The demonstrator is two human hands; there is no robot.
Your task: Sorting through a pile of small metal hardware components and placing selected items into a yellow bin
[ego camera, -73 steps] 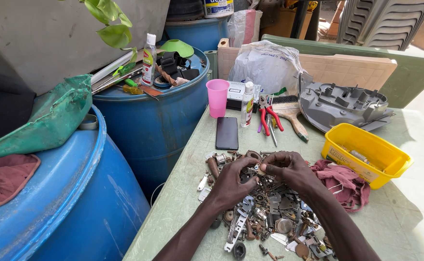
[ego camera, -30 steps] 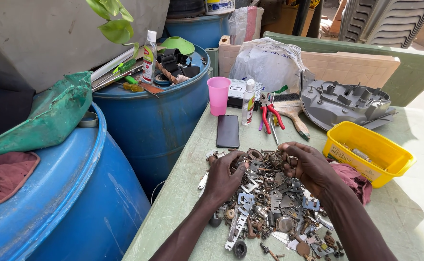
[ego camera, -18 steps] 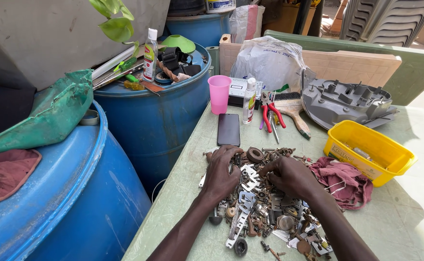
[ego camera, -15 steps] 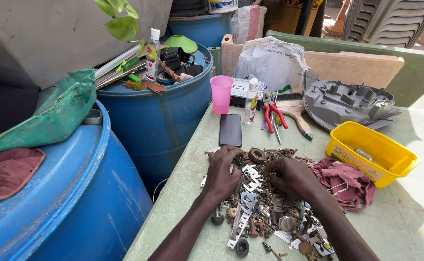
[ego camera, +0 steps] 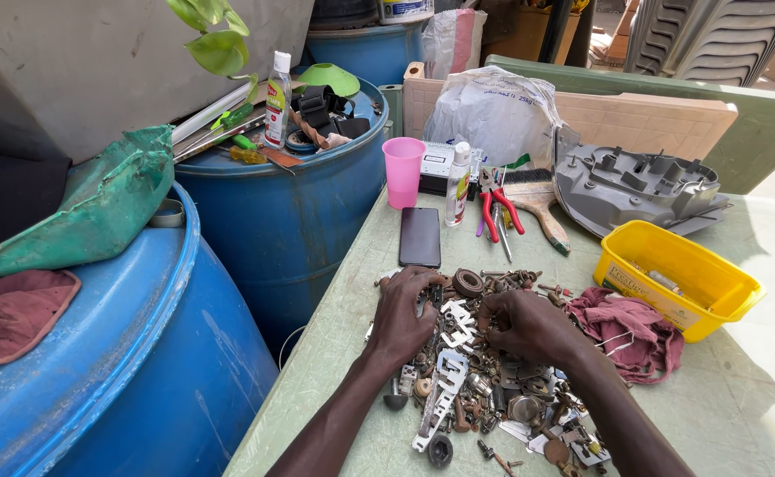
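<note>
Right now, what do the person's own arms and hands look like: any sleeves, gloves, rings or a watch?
Both forearms are bare as far as the frame shows, with no sleeves in view. The left hand and right hand wear no gloves. No watch, bracelet or ring shows on either wrist or on the fingers that can be seen.

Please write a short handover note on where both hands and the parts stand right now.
Left hand: palm down on the left side of the metal parts pile, fingers curled in, grip unclear.
Right hand: on the pile's middle, fingers bent into the parts, grip unclear.
Pile lies loose on the green table, below the black phone; yellow tub and red rag sit to the right.
Parts remain mixed, unsorted.
</note>
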